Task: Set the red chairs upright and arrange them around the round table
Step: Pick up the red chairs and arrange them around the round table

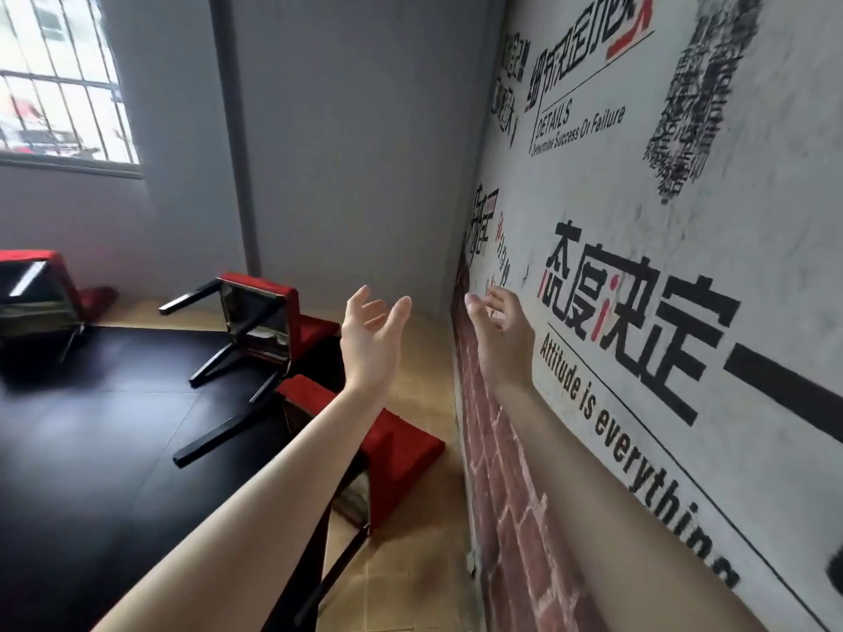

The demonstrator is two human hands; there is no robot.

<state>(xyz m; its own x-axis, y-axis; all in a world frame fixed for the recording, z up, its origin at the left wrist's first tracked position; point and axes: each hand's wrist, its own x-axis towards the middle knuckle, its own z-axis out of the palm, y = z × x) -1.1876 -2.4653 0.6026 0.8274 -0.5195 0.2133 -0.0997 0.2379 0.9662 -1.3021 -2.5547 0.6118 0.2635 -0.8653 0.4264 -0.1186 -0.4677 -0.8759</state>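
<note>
- Three red chairs lie tipped over beside the dark bench (pixel 91 449): the far chair (pixel 43 266), the middle chair (pixel 292 312) and the near chair (pixel 397 444), partly hidden by an arm
- I think they are stiff and a bit heavy; a black leg and the seat edge look good to grab
- The left hand (pixel 372 339) and right hand (pixel 499 333) are up in the air, fingers apart, holding nothing
</note>
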